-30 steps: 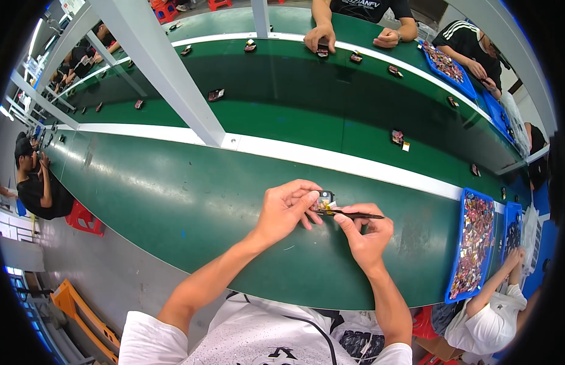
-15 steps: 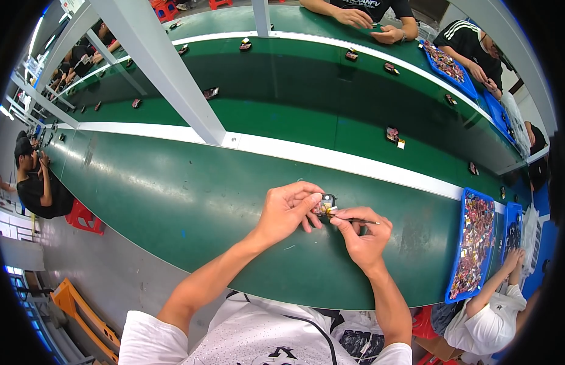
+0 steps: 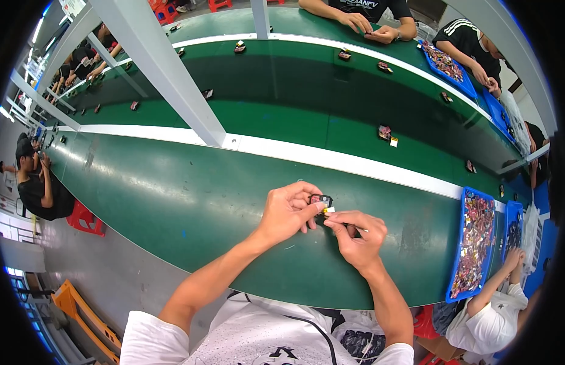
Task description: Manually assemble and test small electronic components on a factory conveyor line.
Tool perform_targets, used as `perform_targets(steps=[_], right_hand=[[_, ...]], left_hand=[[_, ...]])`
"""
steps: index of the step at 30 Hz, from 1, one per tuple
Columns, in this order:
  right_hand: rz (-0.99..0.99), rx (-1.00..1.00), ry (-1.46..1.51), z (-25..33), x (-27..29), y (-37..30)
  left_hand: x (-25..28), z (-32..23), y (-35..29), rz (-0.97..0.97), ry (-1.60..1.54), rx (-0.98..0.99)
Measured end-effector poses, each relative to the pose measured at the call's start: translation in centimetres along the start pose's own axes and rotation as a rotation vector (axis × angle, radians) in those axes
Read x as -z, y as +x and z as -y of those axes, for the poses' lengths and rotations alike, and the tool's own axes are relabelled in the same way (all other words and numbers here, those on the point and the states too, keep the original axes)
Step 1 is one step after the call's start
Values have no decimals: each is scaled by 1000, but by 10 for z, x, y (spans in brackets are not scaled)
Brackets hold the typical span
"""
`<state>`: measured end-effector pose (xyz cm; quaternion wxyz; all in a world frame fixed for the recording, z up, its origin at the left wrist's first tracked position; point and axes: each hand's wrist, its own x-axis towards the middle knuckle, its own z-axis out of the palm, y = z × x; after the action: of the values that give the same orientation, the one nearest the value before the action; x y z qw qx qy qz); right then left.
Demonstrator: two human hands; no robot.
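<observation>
My left hand (image 3: 287, 212) is closed round a small black electronic casing (image 3: 319, 199), thumb on its near part, above the green bench. Reddish parts show inside the casing. At its near right side a small white tab (image 3: 329, 210) with a bit of yellow sticks out. My right hand (image 3: 361, 242) is closed in a pinch on a thin dark rod-like tool (image 3: 359, 229), its fingertips close to the tab. Most of the tool is hidden by the fingers, so I cannot make out its tip or exact kind.
A blue tray (image 3: 457, 267) heaped with small reddish parts stands on the bench (image 3: 191, 201) at right. Beyond a white rail (image 3: 294, 152), a green conveyor belt (image 3: 294, 125) carries several similar casings (image 3: 385, 132). A grey post (image 3: 167, 79) rises at left. Other people work around.
The casing has tilted and shifted slightly left in my left hand. My right hand has moved a little left and turned its tool, which shows shorter now. Casings on the belt have drifted left.
</observation>
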<state>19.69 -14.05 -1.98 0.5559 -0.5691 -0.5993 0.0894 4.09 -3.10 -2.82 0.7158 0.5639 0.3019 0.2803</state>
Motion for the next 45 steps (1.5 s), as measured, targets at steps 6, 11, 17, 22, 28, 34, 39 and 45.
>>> perform_targets(steps=[6, 11, 17, 22, 28, 34, 39, 45], right_hand=[[7, 2, 7, 0, -4, 0], [1, 63, 1, -5, -7, 0], [-175, 85, -35, -15, 6, 6], [-190, 139, -69, -17, 14, 5], [-174, 158, -80, -20, 9, 1], [-130, 140, -98, -20, 12, -2], [-214, 153, -84, -30, 14, 0], [-185, 91, -120, -21, 17, 1]], left_hand=[[2, 3, 3, 2, 30, 12], [4, 1, 6, 7, 60, -8], [40, -14, 83, -208, 248, -92], [99, -53, 149, -470, 832, -117], [81, -70, 180, -500, 1389, -570], [-22, -62, 228, 118, 782, -249], [-62, -49, 256, 242, 1024, -242], [-57, -48, 260, 294, 1064, -63]])
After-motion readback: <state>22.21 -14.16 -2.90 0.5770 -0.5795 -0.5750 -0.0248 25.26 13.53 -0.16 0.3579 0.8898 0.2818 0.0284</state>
